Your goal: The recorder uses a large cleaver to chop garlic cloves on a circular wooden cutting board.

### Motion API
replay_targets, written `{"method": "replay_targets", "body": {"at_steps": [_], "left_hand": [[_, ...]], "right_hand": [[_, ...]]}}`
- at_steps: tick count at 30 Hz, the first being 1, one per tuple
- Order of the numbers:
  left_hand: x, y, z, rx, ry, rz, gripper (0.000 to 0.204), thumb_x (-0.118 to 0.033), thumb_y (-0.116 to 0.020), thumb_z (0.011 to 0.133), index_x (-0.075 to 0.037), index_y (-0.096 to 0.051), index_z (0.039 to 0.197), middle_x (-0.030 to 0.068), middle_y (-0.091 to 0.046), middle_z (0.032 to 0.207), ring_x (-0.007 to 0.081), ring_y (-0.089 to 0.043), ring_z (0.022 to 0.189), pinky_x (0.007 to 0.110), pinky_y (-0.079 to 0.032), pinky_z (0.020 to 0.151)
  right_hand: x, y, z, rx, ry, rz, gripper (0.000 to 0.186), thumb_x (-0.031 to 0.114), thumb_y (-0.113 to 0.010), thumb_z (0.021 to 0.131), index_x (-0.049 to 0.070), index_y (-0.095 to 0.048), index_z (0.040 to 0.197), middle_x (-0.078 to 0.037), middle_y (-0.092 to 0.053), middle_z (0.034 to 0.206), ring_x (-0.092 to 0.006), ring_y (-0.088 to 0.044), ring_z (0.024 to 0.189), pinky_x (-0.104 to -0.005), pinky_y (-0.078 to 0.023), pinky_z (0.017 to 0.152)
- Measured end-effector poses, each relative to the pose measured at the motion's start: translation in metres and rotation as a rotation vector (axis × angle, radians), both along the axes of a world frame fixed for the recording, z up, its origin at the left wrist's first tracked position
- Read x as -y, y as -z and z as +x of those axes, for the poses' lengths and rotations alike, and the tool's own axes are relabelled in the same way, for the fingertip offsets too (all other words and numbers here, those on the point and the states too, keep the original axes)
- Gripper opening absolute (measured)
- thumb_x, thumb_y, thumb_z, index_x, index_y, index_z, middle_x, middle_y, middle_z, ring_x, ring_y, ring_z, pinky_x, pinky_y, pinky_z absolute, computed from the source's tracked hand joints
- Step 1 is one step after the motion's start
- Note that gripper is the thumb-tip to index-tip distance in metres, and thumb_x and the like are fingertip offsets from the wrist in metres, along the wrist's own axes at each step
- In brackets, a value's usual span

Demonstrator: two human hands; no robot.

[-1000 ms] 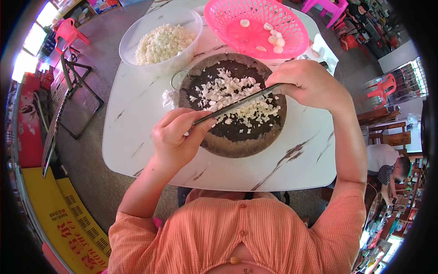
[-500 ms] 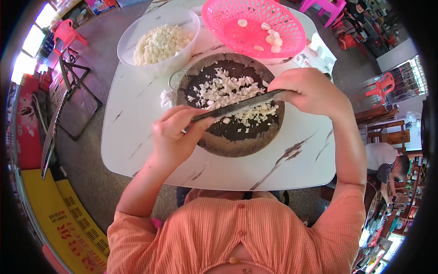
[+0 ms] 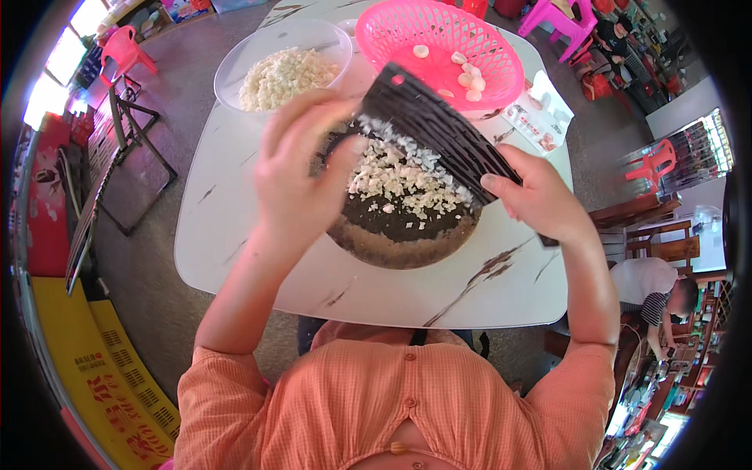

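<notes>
My right hand (image 3: 534,196) grips a black cleaver with a hole and a grooved blade (image 3: 427,129), which is angled over the round dark chopping board (image 3: 399,252). Small white bits cling along the blade’s lower edge. Chopped white pieces (image 3: 395,180) lie scattered on the board. My left hand (image 3: 301,168) is raised over the board’s left side, blurred, its thumb and curved fingers apart, just left of the blade with nothing visible in it.
On the marbled white table (image 3: 219,235), a clear bowl (image 3: 227,70) of chopped white pieces stands back left, a pink basket (image 3: 439,23) of several white cloves back right, printed paper (image 3: 536,113) beside it. Plastic chairs, a folding chair (image 3: 129,157) and another person (image 3: 642,286) surround it.
The cleaver has swung up from flat across the board, its far end rising to show the blade’s face. My left hand has let go of it and moved up; my right hand has moved down.
</notes>
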State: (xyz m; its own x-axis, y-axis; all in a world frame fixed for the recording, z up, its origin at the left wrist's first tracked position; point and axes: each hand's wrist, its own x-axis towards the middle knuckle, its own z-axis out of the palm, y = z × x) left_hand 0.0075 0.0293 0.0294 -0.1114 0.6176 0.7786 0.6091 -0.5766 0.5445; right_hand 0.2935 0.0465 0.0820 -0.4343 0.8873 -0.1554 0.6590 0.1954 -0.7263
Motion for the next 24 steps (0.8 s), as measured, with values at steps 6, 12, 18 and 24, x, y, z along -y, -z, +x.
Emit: {"method": "replay_targets", "body": {"at_steps": [6, 12, 18, 24], "left_hand": [[-0.006, 0.008, 0.054, -0.246, 0.333, 0.129, 0.030, -0.014, -0.079, 0.076, -0.010, -0.071, 0.105, 0.0085, -0.064, 0.113, 0.0314, -0.061, 0.104, 0.043, -0.049, 0.092], [-0.023, 0.034, 0.052, -0.410, 0.445, 0.042, 0.018, -0.011, -0.075, 0.076, -0.009, -0.065, 0.091, 0.0081, -0.059, 0.102, 0.0310, -0.061, 0.097, 0.045, -0.049, 0.085], [-0.024, 0.028, 0.057, -0.375, 0.468, 0.053, 0.016, -0.007, -0.071, 0.077, -0.007, -0.064, 0.091, 0.0073, -0.060, 0.100, 0.0292, -0.061, 0.093, 0.043, -0.049, 0.083], [-0.016, 0.032, 0.066, -0.568, 0.641, 0.013, 0.016, -0.008, -0.072, 0.074, -0.008, -0.063, 0.088, 0.0062, -0.057, 0.101, 0.0275, -0.060, 0.099, 0.041, -0.049, 0.083]], "right_hand": [[0.025, 0.016, 0.000, -0.313, 0.197, -0.314, 0.016, 0.010, -0.057, 0.098, 0.003, -0.058, 0.112, 0.000, -0.057, 0.075, -0.0069, -0.050, 0.054, -0.0236, -0.042, 0.047], [0.034, 0.029, -0.002, -0.599, 0.364, -0.419, 0.013, 0.010, -0.058, 0.098, 0.004, -0.056, 0.110, -0.002, -0.059, 0.082, -0.0093, -0.052, 0.051, -0.0251, -0.042, 0.045], [0.034, 0.046, -0.006, -0.690, 0.428, -0.374, 0.014, 0.010, -0.058, 0.098, 0.004, -0.055, 0.110, -0.002, -0.059, 0.080, -0.0091, -0.053, 0.051, -0.0249, -0.041, 0.044], [0.031, 0.052, -0.016, -0.737, 0.430, -0.351, 0.012, 0.009, -0.056, 0.098, 0.005, -0.056, 0.110, 0.000, -0.057, 0.076, -0.0085, -0.052, 0.051, -0.0248, -0.041, 0.044]]}}
